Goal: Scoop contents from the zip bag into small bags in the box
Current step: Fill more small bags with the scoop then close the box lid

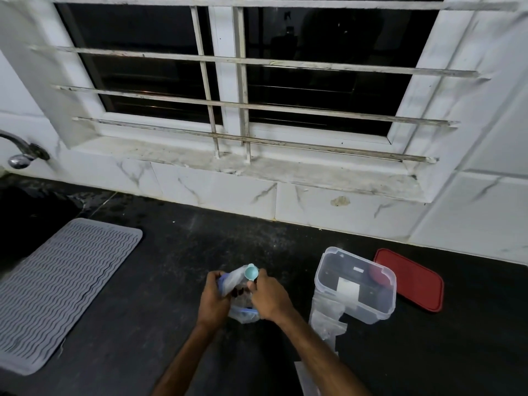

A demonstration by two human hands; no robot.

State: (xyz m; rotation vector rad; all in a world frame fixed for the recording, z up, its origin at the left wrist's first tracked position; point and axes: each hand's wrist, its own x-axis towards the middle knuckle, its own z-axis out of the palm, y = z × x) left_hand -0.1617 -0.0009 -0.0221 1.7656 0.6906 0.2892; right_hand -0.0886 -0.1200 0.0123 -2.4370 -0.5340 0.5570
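Observation:
A clear zip bag [238, 311] with a blue seal stands on the black counter, dark contents showing inside. My left hand [213, 298] grips the bag's upper left edge. My right hand [270, 295] grips its right side and also holds a small teal scoop [251, 272], whose bowl sticks up above the bag's mouth. To the right stands a clear plastic box [355, 284] with no lid on it. Small clear bags [327, 318] hang out over its front left corner onto the counter.
A red lid [411, 281] lies flat behind the box on the right. A grey ribbed drying mat [60, 287] covers the counter's left side, beside a dark sink [25, 212] and tap [20, 152]. A tiled wall and barred window rise behind.

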